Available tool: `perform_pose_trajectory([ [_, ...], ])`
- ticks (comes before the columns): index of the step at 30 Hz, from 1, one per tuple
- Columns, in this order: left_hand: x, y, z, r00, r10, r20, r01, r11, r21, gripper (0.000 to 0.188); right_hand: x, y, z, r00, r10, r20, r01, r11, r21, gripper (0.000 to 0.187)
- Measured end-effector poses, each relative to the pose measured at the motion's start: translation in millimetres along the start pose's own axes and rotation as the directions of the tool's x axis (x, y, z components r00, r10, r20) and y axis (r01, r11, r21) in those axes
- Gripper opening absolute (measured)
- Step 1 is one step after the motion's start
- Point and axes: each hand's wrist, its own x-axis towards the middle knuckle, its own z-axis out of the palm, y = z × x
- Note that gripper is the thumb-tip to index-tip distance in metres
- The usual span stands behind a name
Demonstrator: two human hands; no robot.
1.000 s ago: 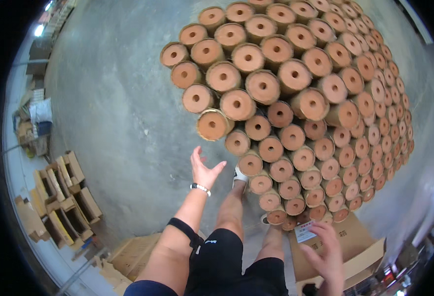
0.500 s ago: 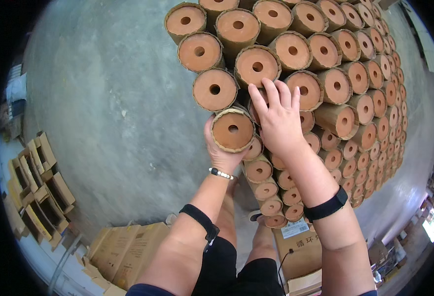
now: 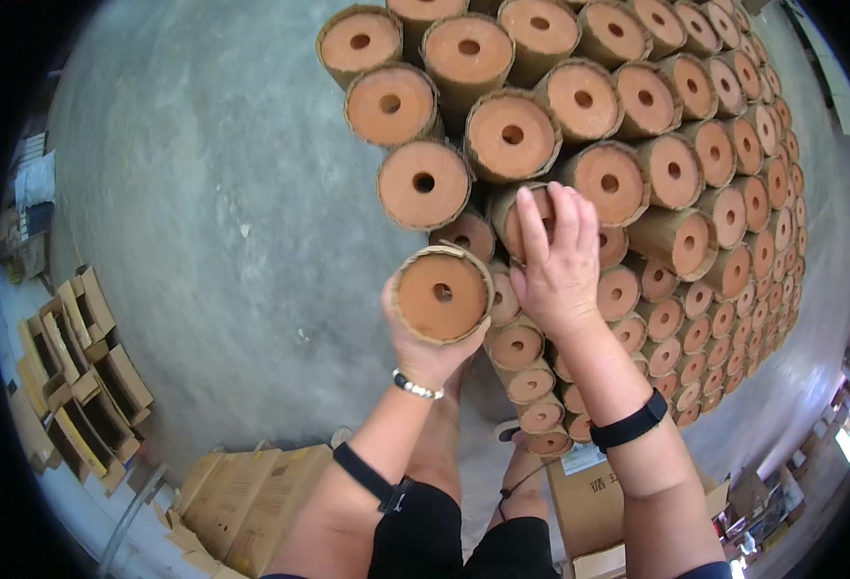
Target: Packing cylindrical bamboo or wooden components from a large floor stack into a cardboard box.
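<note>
My left hand [image 3: 413, 340] is wrapped round a terracotta clay pot [image 3: 444, 314] in a brown corrugated cardboard sleeve, its flat round end with a central hole facing up. The pot is held clear of the stack's left edge. My right hand [image 3: 562, 275] is closed over another sleeved pot [image 3: 508, 224] at the edge of the stack, its fingers across the round end and hiding part of it. Behind my left hand's pot, a lower pot [image 3: 469, 232] shows partly. A further pot [image 3: 424, 185] stands just beyond.
Rows of similar sleeved pots [image 3: 610, 181] fill the right side, stacked at different heights. Grey concrete floor [image 3: 203, 222] spreads to the left. Open cardboard pieces [image 3: 82, 386] lie at far left. Cardboard boxes [image 3: 251, 497] and a carton [image 3: 584, 502] stand near my legs.
My left hand has drawn its pot toward me and slightly left, away from the stack, uncovering a lower pot. My right hand has shifted slightly nearer, with its pot showing more.
</note>
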Motion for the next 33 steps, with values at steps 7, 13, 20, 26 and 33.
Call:
perform_pose_trajectory([
  [7, -36.1, 36.8, -80.1, 0.757, -0.508, 0.411, 0.636, 0.433, -0.639, 0.065, -14.8, -16.2, -17.7, 0.986, 0.165, 0.036, -0.143, 0.931, -0.335, 0.052],
  [13, -61.4, 41.8, -101.3, 0.452, -0.492, 0.744, 0.876, 0.088, -0.474, 0.065, -36.5, 0.1, -26.5, 0.89, 0.347, 0.295, -0.225, 0.898, -0.378, 0.051],
  [20, -78.7, 73.6, -71.9, 0.228, -0.232, 0.946, 0.961, -0.104, -0.257, 0.067, -97.1, 37.8, -40.8, 0.666, 0.649, 0.367, -0.718, 0.692, 0.079, 0.094],
  [26, -94.9, 122.0, -42.1, 0.099, -0.18, 0.979, 0.989, 0.125, -0.077, 0.073, -173.1, 25.0, -128.6, 0.481, 0.388, 0.787, -0.17, -0.839, 0.517, 0.046],
  [33, -165.5, 240.7, -8.9, -0.021, -0.025, 0.999, 0.803, 0.595, 0.032, 0.09, -281.2, -16.0, -246.9, 0.546, 0.506, 0.667, 0.012, -0.801, 0.598, 0.061],
])
